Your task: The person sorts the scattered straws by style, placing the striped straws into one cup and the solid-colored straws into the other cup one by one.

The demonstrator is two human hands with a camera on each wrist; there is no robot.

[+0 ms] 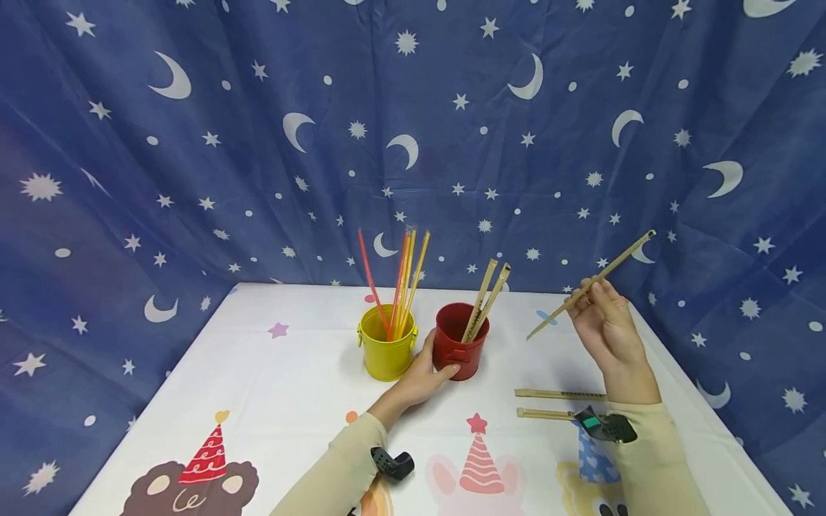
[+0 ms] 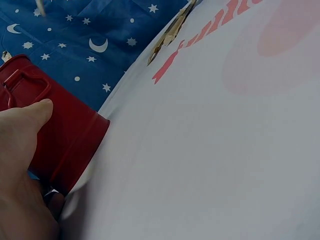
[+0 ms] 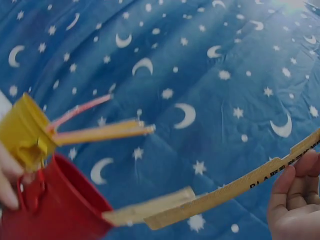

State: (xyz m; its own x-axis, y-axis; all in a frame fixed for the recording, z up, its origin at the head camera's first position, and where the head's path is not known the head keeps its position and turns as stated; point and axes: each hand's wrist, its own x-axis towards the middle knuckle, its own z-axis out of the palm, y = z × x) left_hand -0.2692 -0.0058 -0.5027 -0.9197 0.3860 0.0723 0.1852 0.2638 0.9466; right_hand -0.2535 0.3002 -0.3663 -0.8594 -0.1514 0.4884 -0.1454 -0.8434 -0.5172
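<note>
My left hand (image 1: 418, 378) grips the small red bucket (image 1: 472, 362) low on its left side, thumb across the front near the handle. In the left wrist view the bucket (image 2: 70, 135) stands on the cloth. Two paper-wrapped straws (image 1: 493, 297) lean out of it to the right. Up at the right, my right hand (image 1: 609, 333) pinches another paper-wrapped straw (image 1: 624, 256), held slanted above the table with its lower end toward the bucket. Printed letters show on this straw (image 3: 225, 192) in the right wrist view.
A yellow bucket (image 1: 386, 360) with several red and yellow straws (image 1: 405, 279) stands left of the red one. Two more paper-wrapped straws (image 1: 542, 393) lie on the white tablecloth (image 1: 290, 373) under my right forearm. A blue curtain (image 1: 445, 143) hangs behind the table.
</note>
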